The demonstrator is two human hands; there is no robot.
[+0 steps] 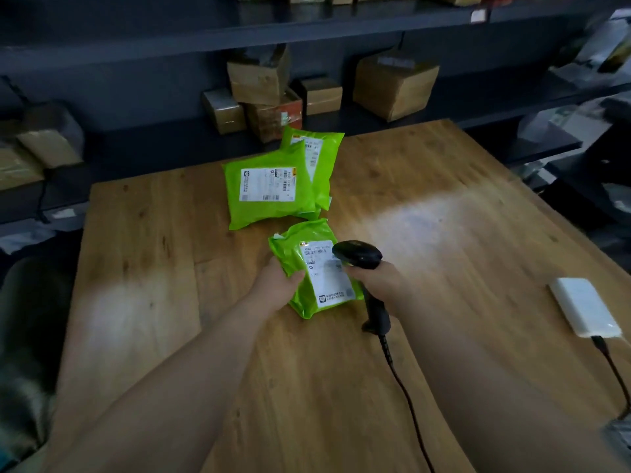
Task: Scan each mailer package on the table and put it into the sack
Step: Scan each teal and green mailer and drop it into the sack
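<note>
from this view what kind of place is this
Most likely a parcel sorting or shipping room: green mailers with printed labels lie on a wooden table, a corded barcode scanner is in use, and dark shelves behind hold taped cardboard boxes.

Left side of desk: lying bare from the near edge to the far edge, giving a hand open passage.
Centre: the left hand is gripping a green mailer, and the right hand is holding the scanner just beside it, filling the middle.
Far centre: two stacked mailers are blocking the way toward the shelf boxes.
Right side: a white block and its cable are sitting near the edge; wood between it and the scanner is lying free.
Near centre: the scanner cord is trailing across.
</note>
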